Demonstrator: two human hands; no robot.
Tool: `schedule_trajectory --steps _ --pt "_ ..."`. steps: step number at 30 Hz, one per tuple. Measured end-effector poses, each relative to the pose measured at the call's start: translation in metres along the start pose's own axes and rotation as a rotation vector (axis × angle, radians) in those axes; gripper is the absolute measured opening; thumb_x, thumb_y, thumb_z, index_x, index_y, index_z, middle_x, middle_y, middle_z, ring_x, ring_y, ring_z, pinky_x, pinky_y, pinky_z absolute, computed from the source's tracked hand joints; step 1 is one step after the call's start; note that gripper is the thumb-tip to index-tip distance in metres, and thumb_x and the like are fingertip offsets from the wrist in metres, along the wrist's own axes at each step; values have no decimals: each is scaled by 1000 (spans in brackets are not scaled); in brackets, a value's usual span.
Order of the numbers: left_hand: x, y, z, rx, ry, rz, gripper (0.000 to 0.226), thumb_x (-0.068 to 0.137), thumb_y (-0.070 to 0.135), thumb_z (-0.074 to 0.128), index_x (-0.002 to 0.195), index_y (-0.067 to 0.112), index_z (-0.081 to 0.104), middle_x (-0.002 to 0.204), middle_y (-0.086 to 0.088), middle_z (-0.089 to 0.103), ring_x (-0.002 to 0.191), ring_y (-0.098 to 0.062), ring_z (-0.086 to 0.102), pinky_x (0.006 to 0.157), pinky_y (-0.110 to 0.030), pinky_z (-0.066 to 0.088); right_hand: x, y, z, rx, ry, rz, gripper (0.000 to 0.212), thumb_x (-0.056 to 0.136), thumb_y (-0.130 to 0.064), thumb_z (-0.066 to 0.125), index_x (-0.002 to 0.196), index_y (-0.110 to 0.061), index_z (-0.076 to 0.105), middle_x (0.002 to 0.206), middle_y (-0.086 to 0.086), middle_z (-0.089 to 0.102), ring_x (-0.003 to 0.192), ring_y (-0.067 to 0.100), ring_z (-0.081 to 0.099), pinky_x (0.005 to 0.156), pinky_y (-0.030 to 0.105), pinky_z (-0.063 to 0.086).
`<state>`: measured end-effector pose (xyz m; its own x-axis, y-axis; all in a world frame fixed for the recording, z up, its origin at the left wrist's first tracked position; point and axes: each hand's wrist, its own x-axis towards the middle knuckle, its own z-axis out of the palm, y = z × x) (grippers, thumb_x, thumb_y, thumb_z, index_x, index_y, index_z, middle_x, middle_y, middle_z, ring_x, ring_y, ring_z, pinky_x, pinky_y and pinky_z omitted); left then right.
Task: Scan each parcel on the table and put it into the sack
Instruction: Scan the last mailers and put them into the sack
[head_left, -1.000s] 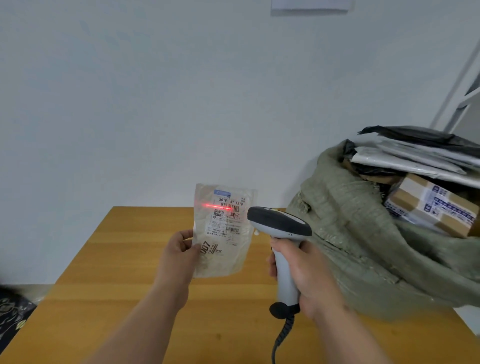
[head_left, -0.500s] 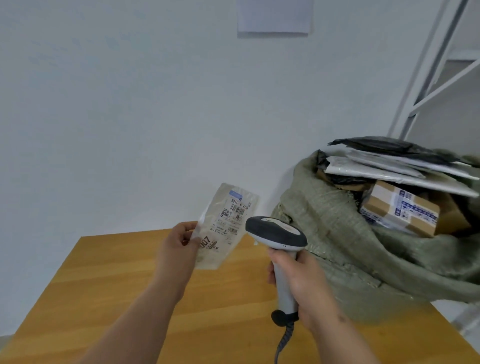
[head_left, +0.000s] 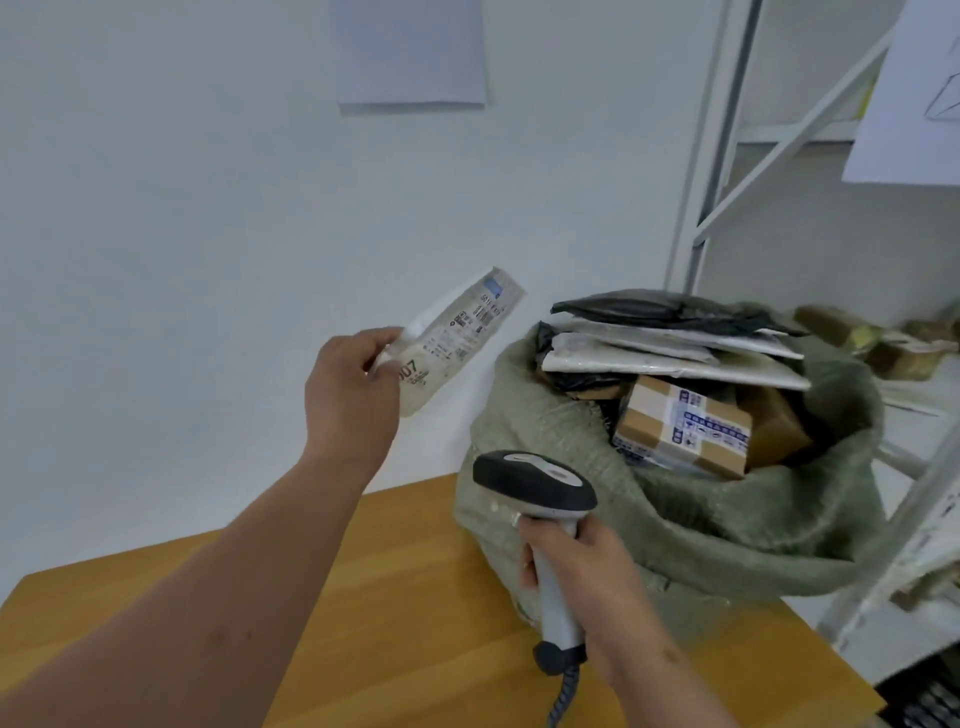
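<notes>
My left hand pinches the lower corner of a flat pale parcel with a printed label, raised in the air and tilted toward the sack. The green woven sack stands open on the wooden table at the right, stuffed with a taped cardboard box, white mailers and a black bag. My right hand grips the handle of the grey barcode scanner, held low in front of the sack, its coiled cable hanging down.
A white metal shelving frame stands behind and right of the sack, with brown packages on its shelf. A sheet of paper hangs on the white wall. The table's right edge lies close beside the sack.
The red scan line on the label is gone. My left hand has lifted the parcel up and right toward the sack's mouth. The view has swung right; the scanner stays low.
</notes>
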<state>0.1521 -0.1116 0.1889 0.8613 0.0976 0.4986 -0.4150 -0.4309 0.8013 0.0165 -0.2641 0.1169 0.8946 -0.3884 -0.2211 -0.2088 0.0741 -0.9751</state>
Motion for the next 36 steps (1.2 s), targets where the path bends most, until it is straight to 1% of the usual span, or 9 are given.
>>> schedule_trajectory --steps 6,9,12,14,17,20,23,26,36 --pt "37 82 75 48 82 338 38 90 -1 51 119 14 70 111 2 54 92 6 41 78 8 27 32 -44 -70 56 36 -119 11 91 -22 66 90 -11 65 66 5 66 60 17 63 70 45 54" --pt "46 116 117 88 70 484 37 89 -5 52 118 8 70 108 -3 57 94 -5 47 82 5 27 47 -68 -108 195 99 -166 10 92 -17 66 85 -9 66 63 4 66 58 17 60 68 40 53" --pt "53 136 154 178 38 646 39 83 -4 52 111 11 74 105 -7 65 89 -23 62 88 -27 46 58 -75 -135 269 124 -152 4 91 -12 67 90 -9 67 58 1 66 62 19 60 73 42 55" --pt "57 146 179 279 33 700 41 81 -2 51 109 16 75 104 -3 68 86 -26 65 89 -35 38 65 -73 -153 258 100 -134 12 91 -12 68 79 -10 69 58 4 65 63 22 60 74 44 53" --pt "54 161 212 473 -104 709 47 85 -2 53 116 27 71 115 5 65 94 -21 63 89 -28 24 75 -62 -174 264 66 -98 12 90 -11 69 79 -6 68 63 10 63 61 25 56 71 43 51" --pt "48 168 241 837 -433 622 55 85 -4 48 118 37 65 127 9 58 106 -18 58 103 -30 28 82 -54 -191 287 35 -65 14 91 -10 68 95 3 66 71 15 61 63 26 54 68 40 51" --pt "45 163 260 950 -620 542 56 88 -2 42 119 42 59 134 9 57 115 -15 56 108 -30 28 88 -50 -202 292 -6 -48 12 93 -8 67 98 2 66 69 14 61 61 24 52 64 36 50" --pt "43 152 269 907 -631 508 62 94 5 37 141 44 45 146 15 47 132 -9 44 112 -32 21 94 -49 -206 289 -19 -34 12 92 -9 68 99 1 67 70 13 61 64 23 54 66 35 52" --pt "48 136 217 694 -403 486 37 103 29 37 133 40 56 144 16 49 136 -9 38 110 -37 15 86 -55 -169 150 -81 -54 5 90 -17 69 94 -14 68 69 4 66 59 15 61 66 32 52"
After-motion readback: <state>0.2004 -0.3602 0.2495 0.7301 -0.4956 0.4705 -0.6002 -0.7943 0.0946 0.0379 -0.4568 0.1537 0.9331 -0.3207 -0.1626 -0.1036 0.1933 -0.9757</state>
